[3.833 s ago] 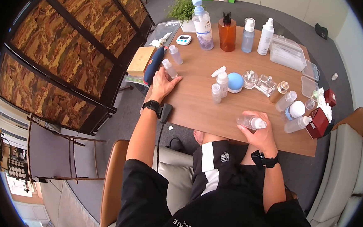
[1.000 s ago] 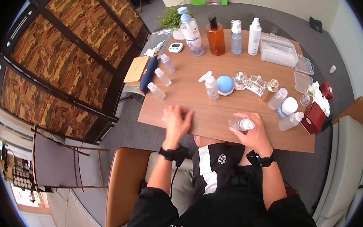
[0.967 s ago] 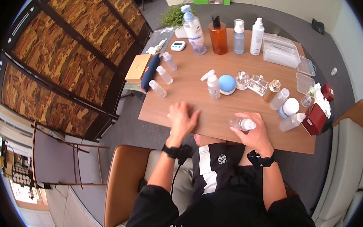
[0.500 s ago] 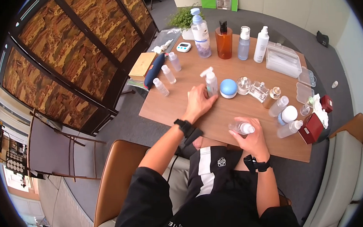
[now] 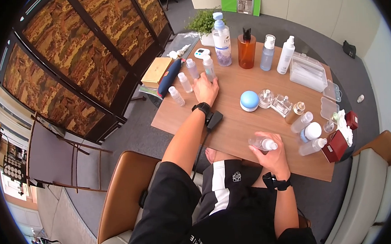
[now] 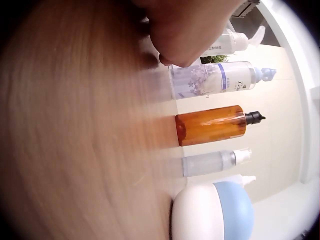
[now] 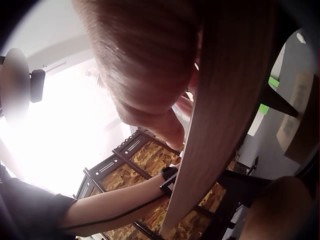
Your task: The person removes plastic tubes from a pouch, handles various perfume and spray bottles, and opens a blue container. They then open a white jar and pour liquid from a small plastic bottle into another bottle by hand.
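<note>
At the back left of the table, my left hand point(image 5: 206, 91) grips a small clear pump bottle point(image 5: 208, 66). The bottle stands just right of a row of small clear bottles point(image 5: 184, 82). In the left wrist view the hand point(image 6: 187, 32) covers its lower part, and its white pump nozzle point(image 6: 257, 37) points out beyond. Near the front edge my right hand point(image 5: 274, 157) holds a clear bottle with a white cap point(image 5: 263, 143), tilted on its side over the table. The right wrist view shows the hand point(image 7: 145, 65) at the table edge, its bottle mostly hidden.
Behind stand a Dove pump bottle point(image 5: 222, 46), an amber bottle point(image 5: 246, 51), a blue bottle point(image 5: 267, 57) and a white spray bottle point(image 5: 286, 56). A blue-lidded jar point(image 5: 249, 101) sits mid-table, with perfume bottles point(image 5: 281, 104) beside it. A plastic box point(image 5: 308, 74) lies back right.
My left hand, first at the left bottles, came back to the front, took the pump bottle from mid-table and carried it back left. The right hand still holds its bottle.
</note>
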`<state>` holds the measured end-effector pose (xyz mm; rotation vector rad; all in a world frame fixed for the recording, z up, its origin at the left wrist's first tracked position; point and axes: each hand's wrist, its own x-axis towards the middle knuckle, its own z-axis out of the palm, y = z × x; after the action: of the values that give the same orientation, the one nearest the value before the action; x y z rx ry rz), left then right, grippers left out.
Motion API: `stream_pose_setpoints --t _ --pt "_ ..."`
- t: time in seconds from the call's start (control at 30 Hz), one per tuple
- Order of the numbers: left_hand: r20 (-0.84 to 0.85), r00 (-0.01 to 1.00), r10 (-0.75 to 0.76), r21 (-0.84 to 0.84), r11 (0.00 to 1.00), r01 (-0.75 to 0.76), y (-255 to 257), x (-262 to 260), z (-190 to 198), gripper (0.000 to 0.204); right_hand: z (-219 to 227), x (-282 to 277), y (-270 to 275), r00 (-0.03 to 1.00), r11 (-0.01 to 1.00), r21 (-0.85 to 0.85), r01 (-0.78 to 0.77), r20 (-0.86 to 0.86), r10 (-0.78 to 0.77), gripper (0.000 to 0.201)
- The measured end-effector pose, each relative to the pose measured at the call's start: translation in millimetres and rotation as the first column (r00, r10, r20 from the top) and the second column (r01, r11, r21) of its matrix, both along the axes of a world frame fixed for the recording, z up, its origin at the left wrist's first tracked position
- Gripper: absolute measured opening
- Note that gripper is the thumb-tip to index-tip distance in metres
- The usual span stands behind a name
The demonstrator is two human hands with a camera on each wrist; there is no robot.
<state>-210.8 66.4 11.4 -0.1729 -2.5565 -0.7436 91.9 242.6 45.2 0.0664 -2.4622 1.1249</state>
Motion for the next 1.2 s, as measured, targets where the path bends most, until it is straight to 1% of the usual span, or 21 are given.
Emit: stream_pose_setpoints --t 0.1,0.23,0.3,0.33,0.4,0.43,0.47,0.53,0.57,0.63,0.67,0.73,0.77,0.8,0.87,0.93,0.97,1.03,1.07,1.13,1.2 --pt "0.024 0.999 -0.021 0.008 1.000 0.021 -2 -2 0 0.042 0 -3 0 1.000 1.000 -0.014 0.005 -0.030 -0.005 0.044" --pt "-0.024 0.999 -0.035 0.024 0.999 0.035 -3 -2 -6 0.041 2 -2 2 0.999 1.000 -0.011 -0.025 -0.027 0.025 0.043" --pt "0.012 0.997 -0.079 0.081 0.994 0.078 -5 -2 -5 0.048 2 -2 -1 0.999 1.000 -0.012 -0.029 -0.029 0.028 0.043" --pt "0.014 0.997 -0.078 0.078 0.994 0.077 -5 2 -5 0.048 2 -2 0 1.000 1.000 -0.007 -0.021 -0.022 0.021 0.043" --pt "0.055 0.994 -0.090 0.066 0.994 0.086 -5 12 -3 0.056 3 -2 -1 1.000 1.000 0.001 -0.015 -0.019 0.015 0.043" --pt "0.126 0.987 -0.096 0.059 0.994 0.089 -5 20 -1 0.062 1 -2 -1 0.999 1.000 -0.011 -0.013 -0.034 0.012 0.044" --pt "-0.019 0.994 -0.108 0.048 0.993 0.109 -7 19 -19 0.064 0 -3 0 0.999 1.000 -0.022 -0.008 -0.050 0.007 0.044" --pt "0.015 0.990 -0.139 0.089 0.987 0.137 -10 36 -14 0.049 -1 -3 1 0.999 1.000 -0.011 -0.006 -0.045 0.005 0.043" --pt "0.018 0.989 -0.148 0.090 0.985 0.146 -13 46 -12 0.049 -2 -2 1 0.999 1.000 -0.004 -0.009 -0.033 0.009 0.043" --pt "0.115 0.955 -0.274 0.036 0.962 0.271 -22 70 -8 0.032 1 -1 0 1.000 1.000 -0.001 -0.005 -0.027 0.005 0.042" --pt "0.123 0.951 -0.284 0.034 0.959 0.282 -25 83 -7 0.032 3 0 -1 1.000 1.000 0.004 -0.008 -0.027 0.009 0.042" --pt "0.049 0.920 -0.389 0.032 0.921 0.388 -31 108 -6 0.025 0 -2 1 0.999 1.000 0.013 -0.008 -0.035 0.008 0.041" --pt "0.055 0.911 -0.409 0.033 0.912 0.408 -33 122 -4 0.025 -2 -2 2 0.999 0.999 0.027 -0.017 -0.050 0.019 0.041" --pt "0.073 0.895 -0.440 0.055 0.898 0.437 -34 136 1 0.024 -3 0 2 0.999 1.000 0.029 0.006 -0.047 -0.005 0.041" --pt "0.075 0.871 -0.485 0.079 0.874 0.480 -34 156 2 0.022 -4 -2 3 0.997 1.000 0.016 -0.027 -0.071 0.028 0.042" --pt "0.187 0.841 -0.507 0.100 0.862 0.497 -32 176 18 0.025 -6 -3 4 0.997 0.999 0.024 -0.022 -0.078 0.024 0.043" --pt "0.197 0.834 -0.516 0.105 0.857 0.505 -31 183 19 0.025 -5 -3 3 0.996 0.999 0.022 -0.025 -0.084 0.027 0.043" --pt "0.196 0.710 -0.676 0.145 0.736 0.661 -32 193 20 0.045 -7 -2 4 0.996 0.999 0.016 -0.039 -0.086 0.040 0.044" --pt "0.202 0.705 -0.679 0.145 0.733 0.664 -30 200 22 0.045 -8 -2 4 0.996 0.999 0.011 -0.033 -0.081 0.034 0.044" --pt "0.154 0.574 -0.804 0.201 0.594 0.779 -18 219 27 0.068 -9 -3 4 0.998 0.999 -0.026 -0.022 -0.055 0.020 0.042" --pt "0.095 0.535 -0.839 0.286 0.538 0.793 -7 231 29 0.081 -9 -4 4 0.998 1.000 0.001 -0.001 -0.063 0.001 0.042"
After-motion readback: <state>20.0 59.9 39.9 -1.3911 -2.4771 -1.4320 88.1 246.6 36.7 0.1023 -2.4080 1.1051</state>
